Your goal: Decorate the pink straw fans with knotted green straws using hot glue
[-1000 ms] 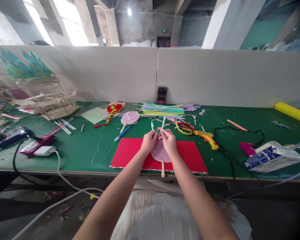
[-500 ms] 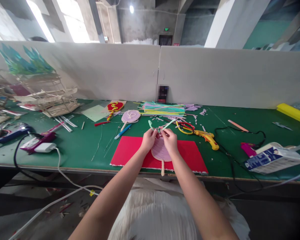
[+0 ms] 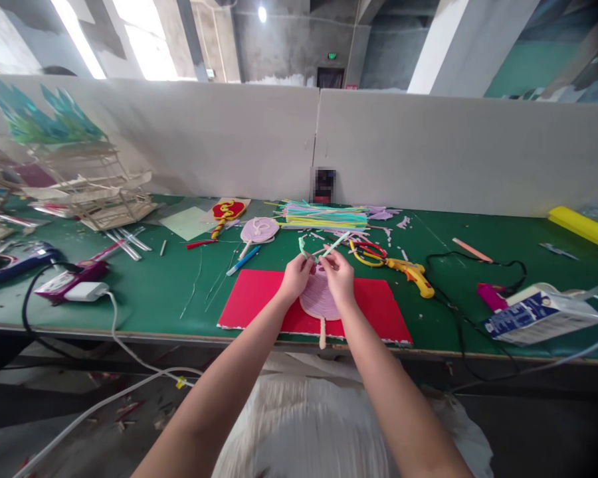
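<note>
Both my hands are pinched on a pale green pipe cleaner above the red board. My left hand (image 3: 296,277) grips it near its curled end, which sticks up over the fingers. From the fingers of my right hand (image 3: 339,276) the straight end of the pipe cleaner (image 3: 336,245) slants up to the right. Below and between the hands lies a round lilac fan (image 3: 321,300) of coiled pipe cleaner, its cream handle pointing toward me past the edge of the red board (image 3: 373,309). My fingers hide the fan's top and the pipe cleaner's middle.
Behind the hands lies a bundle of coloured pipe cleaners (image 3: 323,217) with lilac scraps. Red-and-yellow scissors (image 3: 366,253) and a yellow glue gun (image 3: 414,275) are at right. A finished lilac fan (image 3: 259,230), red fan (image 3: 228,210) and blue pen (image 3: 243,260) lie left.
The hands stay over the fan, still pinching the pipe cleaner, whose curled end has tipped slightly to the right. The whole view has shifted a little.
</note>
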A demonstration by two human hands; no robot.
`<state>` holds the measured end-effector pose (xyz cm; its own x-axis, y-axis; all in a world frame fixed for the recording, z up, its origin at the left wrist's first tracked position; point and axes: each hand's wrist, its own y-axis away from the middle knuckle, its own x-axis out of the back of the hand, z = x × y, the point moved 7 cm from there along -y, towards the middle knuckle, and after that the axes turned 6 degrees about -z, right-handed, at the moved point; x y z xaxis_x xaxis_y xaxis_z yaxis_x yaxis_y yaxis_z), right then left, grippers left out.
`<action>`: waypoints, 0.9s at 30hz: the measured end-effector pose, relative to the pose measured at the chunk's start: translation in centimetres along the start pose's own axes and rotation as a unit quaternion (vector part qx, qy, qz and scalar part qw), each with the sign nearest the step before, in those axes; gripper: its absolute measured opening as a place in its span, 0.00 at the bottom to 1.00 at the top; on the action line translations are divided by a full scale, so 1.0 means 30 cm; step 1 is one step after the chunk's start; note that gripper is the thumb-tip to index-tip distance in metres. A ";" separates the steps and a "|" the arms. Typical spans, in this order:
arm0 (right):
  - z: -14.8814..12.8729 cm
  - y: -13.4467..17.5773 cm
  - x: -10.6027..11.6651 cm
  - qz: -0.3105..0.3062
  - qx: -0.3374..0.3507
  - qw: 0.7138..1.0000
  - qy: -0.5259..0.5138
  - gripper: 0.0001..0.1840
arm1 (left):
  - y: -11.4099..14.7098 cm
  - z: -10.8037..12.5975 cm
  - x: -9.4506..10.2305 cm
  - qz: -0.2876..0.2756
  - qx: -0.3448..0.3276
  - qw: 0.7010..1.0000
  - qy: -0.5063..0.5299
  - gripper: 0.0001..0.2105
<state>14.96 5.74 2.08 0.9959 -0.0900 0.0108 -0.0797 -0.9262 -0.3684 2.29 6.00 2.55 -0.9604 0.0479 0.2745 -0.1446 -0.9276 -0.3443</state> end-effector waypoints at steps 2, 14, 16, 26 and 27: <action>0.012 0.000 0.010 0.033 -0.022 0.998 -0.048 0.18 | 0.002 0.009 0.000 -0.005 -0.009 1.000 -0.015 0.10; -0.024 0.010 0.017 -0.003 0.021 0.999 0.048 0.13 | 0.008 -0.002 -0.011 -0.031 0.032 0.998 -0.042 0.11; -0.035 0.004 0.019 -0.035 0.031 0.998 0.050 0.13 | 0.008 -0.003 -0.016 -0.038 0.034 0.998 -0.040 0.10; -0.006 -0.012 0.057 -0.152 0.053 0.985 0.065 0.13 | 0.003 -0.021 -0.051 -0.085 0.034 0.995 -0.031 0.11; -0.004 -0.008 0.056 -0.153 0.059 0.984 0.071 0.13 | 0.004 -0.024 -0.051 -0.087 0.036 0.995 -0.030 0.11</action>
<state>16.65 5.77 2.31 0.9556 0.1291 0.2649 0.2375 -0.8694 -0.4333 3.58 6.08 1.45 -0.9064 0.1896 0.3775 -0.2877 -0.9314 -0.2230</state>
